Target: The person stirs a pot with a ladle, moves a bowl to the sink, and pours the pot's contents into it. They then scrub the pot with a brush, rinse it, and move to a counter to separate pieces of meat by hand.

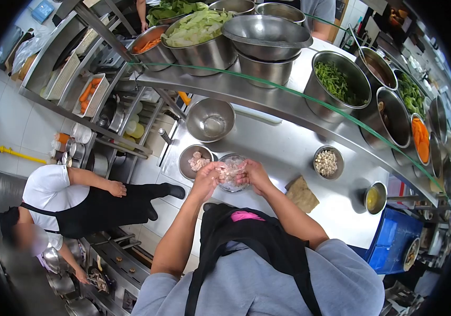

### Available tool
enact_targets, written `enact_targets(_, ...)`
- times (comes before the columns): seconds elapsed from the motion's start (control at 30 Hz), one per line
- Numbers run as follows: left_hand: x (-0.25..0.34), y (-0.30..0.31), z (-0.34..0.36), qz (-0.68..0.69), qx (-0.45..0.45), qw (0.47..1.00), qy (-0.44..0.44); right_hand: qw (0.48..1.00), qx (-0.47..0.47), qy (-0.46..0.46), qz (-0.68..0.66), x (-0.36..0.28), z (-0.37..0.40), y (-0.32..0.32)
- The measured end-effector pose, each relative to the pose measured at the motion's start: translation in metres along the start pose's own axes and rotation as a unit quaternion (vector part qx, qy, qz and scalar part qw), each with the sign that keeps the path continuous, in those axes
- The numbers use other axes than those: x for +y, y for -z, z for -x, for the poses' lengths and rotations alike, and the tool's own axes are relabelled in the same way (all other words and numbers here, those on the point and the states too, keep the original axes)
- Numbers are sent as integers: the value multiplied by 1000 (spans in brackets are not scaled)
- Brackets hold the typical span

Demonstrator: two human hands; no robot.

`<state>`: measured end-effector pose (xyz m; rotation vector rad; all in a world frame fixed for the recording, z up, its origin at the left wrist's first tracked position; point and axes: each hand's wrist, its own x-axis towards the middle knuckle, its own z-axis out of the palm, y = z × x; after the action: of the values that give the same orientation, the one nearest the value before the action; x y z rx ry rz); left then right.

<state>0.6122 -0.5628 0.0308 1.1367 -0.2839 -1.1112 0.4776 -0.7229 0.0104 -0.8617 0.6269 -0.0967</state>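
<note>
Both hands are together over a small round bowl at the near edge of the steel table. My left hand has its fingers curled in on the left side of a whitish, see-through piece; my right hand grips the other side. I cannot tell whether this is plastic film or food. Just left of it, a steel bowl contains pale pink raw pieces, close by my left wrist. Behind these stands a larger steel mixing bowl.
Right of my hands are a bowl of chopped pale pieces, a brown cloth and a cup of yellow liquid. A shelf with vegetable pots crosses above the table. Another person works at the left.
</note>
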Motion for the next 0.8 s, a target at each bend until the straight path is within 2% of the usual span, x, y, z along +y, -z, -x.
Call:
enact_targets(0.07,3,-1,1,22,-16,1000,15,1000,5,-11,-6,6,-1,1)
enact_targets(0.13,6,-4,3,45,-33,998,30,997,-16,21,-76,10,-1,-2)
enact_targets(0.2,11,-8,5,140,-49,987,59,998,-40,9,-55,5,3,-6)
enact_targets(0.23,10,-8,4,140,-49,987,59,997,-63,-3,-34,3,5,-9)
enact_targets(0.33,4,-11,-1,103,-36,992,70,994,-108,-4,1,7,5,-12)
enact_targets(0.4,-2,-12,-1,7,-15,999,39,994,-103,13,28,16,-2,-5)
enact_targets(0.53,-12,-11,-5,65,-33,997,11,994,-83,35,57,12,0,-5)
enact_targets(0.6,-16,-28,-4,-12,23,999,-47,993,-87,48,69,7,6,-7)
enact_targets(0.67,-17,-25,-4,-65,13,997,-50,991,-91,60,81,4,6,-5)
enact_targets(0.73,-21,-14,-6,-118,4,992,-52,970,-107,82,202,1,4,-1)
enact_targets(0.8,-31,7,-12,-134,53,990,2,965,-105,80,226,3,4,2)
